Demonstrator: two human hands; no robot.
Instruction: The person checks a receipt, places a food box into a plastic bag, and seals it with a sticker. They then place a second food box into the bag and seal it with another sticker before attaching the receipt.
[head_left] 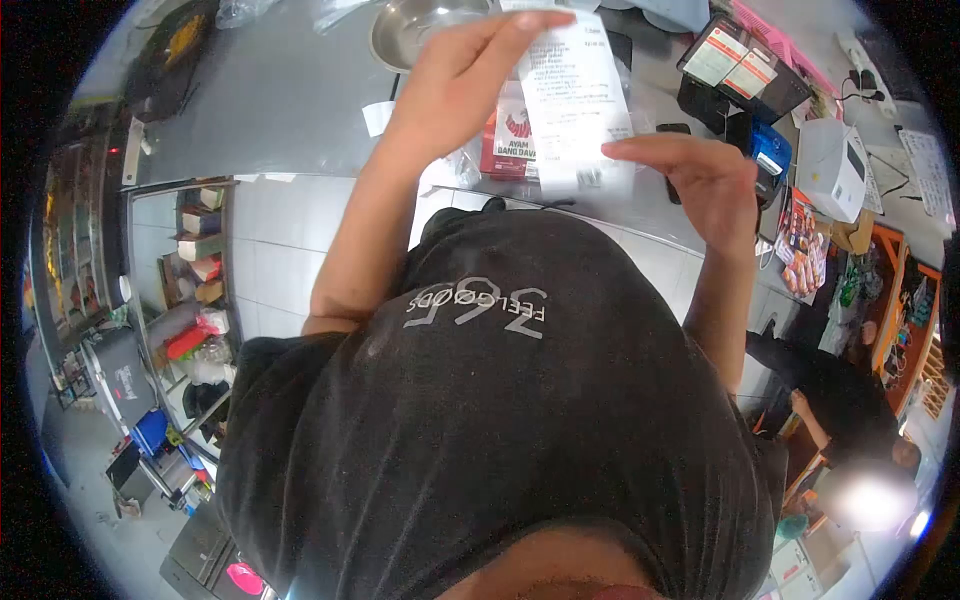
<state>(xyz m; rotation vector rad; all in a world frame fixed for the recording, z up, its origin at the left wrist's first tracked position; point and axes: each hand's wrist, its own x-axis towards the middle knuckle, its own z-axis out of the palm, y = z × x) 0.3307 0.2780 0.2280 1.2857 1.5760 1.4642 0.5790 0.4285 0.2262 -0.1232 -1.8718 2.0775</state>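
A long printed paper receipt point(575, 110) stretches over the counter, held by both hands. My left hand point(465, 85) pinches its upper edge, the index finger lying along the top. My right hand point(700, 175) grips its lower right edge between thumb and fingers. Behind the receipt, partly covered, lies a red and white food box point(508, 140) printed "AYAM BANG DAVA". A metal bowl point(395, 40) stands beyond my left hand. Near the left wrist sits a small white paper point(378, 118).
A black screen device point(745, 65) with labels stands at the right, near a blue item point(770, 150) and a white printer point(832, 170). Shelves point(200, 245) with boxes are at the left. Another person in dark clothes point(840, 395) is at the lower right.
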